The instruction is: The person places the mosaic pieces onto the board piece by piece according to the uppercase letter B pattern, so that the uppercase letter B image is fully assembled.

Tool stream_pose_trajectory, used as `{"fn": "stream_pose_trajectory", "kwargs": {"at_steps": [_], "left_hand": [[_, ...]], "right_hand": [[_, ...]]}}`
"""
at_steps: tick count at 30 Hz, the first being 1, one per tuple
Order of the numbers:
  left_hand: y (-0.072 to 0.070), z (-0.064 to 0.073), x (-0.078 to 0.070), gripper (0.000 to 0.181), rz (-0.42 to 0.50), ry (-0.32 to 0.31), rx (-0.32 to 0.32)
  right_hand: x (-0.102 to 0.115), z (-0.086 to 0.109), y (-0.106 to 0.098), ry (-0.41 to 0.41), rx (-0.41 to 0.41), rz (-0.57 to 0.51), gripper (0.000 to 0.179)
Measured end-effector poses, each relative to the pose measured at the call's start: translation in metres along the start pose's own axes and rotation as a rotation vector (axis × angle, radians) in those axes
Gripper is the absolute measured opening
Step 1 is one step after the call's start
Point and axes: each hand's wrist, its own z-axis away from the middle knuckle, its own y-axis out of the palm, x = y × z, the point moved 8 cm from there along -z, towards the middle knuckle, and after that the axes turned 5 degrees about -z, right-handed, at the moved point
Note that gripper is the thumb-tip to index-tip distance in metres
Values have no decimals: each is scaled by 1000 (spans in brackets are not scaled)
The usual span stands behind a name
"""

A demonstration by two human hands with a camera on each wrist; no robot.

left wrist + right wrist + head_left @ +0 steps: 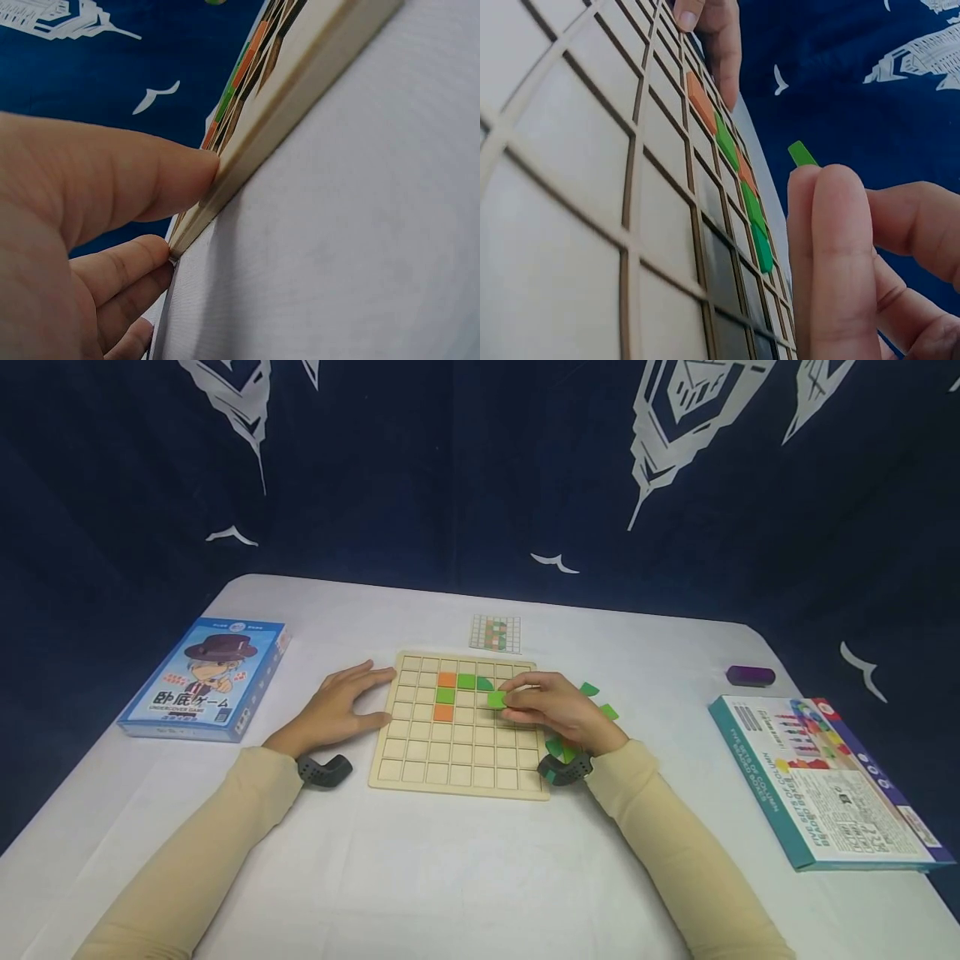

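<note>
White cloth (420,877) is stretching beneath both hands! The spread left hand (333,712) is touching the board (461,774); the right hand (561,706) is pinching a green tile (496,700) at its fingertips (841,189), likely light, stiff, best edge-held

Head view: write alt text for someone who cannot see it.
A right hand pinches a green tile over a grid board set with some orange and green tiles; the left hand touches its left edge. A card lies beyond, a blue box to the left, another box to the right.
</note>
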Motion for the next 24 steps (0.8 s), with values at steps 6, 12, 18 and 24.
{"fn": "stream_pose_trajectory", "kwargs": {"at_steps": [6, 12, 18, 24], "left_hand": [[-1, 0, -1, 74, 3, 5, -3], [0, 0, 0, 74, -2, 5, -5], [-1, -1, -1, 74, -3, 7, -5], [-1, 0, 0, 74, -3, 9, -4]], "right_hand": [[2, -9, 14, 7, 15, 71, 22], [-1, -17, 28, 42, 27, 116, 20], [-2, -21, 35, 41, 29, 168, 20], [-3, -25, 40, 40, 27, 206, 21]]}}
